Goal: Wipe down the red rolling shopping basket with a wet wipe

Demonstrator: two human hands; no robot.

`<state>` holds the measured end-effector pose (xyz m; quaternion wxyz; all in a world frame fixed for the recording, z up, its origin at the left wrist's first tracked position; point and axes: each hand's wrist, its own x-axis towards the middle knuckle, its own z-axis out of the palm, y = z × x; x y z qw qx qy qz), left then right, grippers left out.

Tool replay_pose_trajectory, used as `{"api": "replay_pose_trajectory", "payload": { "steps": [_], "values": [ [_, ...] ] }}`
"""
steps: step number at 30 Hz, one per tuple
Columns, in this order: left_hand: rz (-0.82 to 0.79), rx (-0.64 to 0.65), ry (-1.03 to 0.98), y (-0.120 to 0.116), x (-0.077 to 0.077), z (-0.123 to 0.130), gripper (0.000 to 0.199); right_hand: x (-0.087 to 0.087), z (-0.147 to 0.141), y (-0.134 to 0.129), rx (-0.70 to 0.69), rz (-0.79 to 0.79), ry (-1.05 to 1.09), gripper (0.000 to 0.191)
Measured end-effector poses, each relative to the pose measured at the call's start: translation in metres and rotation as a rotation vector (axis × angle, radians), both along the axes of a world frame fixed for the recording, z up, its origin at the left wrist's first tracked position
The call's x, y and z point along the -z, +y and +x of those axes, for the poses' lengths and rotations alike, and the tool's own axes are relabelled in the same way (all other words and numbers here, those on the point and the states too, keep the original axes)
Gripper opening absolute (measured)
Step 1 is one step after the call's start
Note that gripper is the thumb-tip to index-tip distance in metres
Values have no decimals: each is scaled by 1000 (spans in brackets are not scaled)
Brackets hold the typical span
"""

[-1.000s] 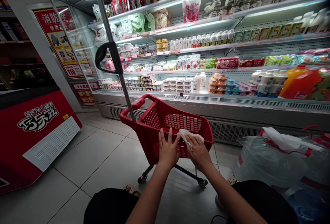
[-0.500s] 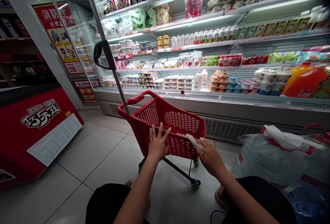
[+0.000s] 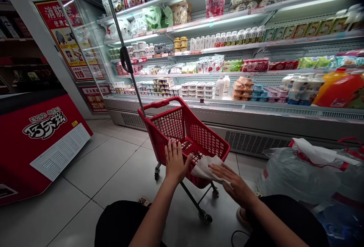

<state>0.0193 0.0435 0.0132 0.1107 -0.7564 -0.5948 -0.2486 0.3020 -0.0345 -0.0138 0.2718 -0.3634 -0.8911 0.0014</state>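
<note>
A small red plastic shopping cart (image 3: 209, 135) with lattice sides stands on the floor in front of me, its basket tipped a little towards me. My left hand (image 3: 175, 163) rests on its near side, fingers stretched out and holding nothing. Under the fingers of my right hand (image 3: 234, 182) a thin white cloth (image 3: 205, 166) lies spread against the near side by the front end. Those fingers are extended over the cloth and keep it on the plastic. A tall metal pole (image 3: 133, 78) with a black grip rises from the cart's handle end.
An open refrigerated shelf unit (image 3: 182, 105) full of packaged goods runs behind the cart. On the left is a red freezer chest (image 3: 42, 152). Large wrapped bottles (image 3: 298, 175) stand by my right knee. A thin black cable (image 3: 239, 232) lies on the tiled floor.
The cart has turned and tilted, showing more of its inside, and its pole has shifted right. The white cloth, bunched before, is now spread wider, further left under my right hand.
</note>
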Motion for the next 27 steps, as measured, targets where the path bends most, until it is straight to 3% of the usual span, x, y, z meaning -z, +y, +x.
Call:
{"api": "replay_pose_trajectory", "payload": {
  "steps": [5,9,11,14,17,21,27],
  "values": [
    [-66,-38,-65,2,-4,0,91,10,36,36,241,-16,90,55],
    [-69,-23,-117,4,-1,10,86,16,22,42,397,-11,176,52],
    [-61,-5,-127,6,0,14,82,16,-1,31,382,2,182,53],
    [-27,17,-135,7,2,13,76,9,-40,7,236,6,113,58],
    [-13,59,-146,7,3,2,74,0,-58,-8,112,9,40,64],
    [-43,118,-155,7,2,-16,73,-1,-30,5,58,55,-43,66],
    [-99,167,-156,11,-2,-26,70,12,34,43,279,93,-35,59]
  ]
}}
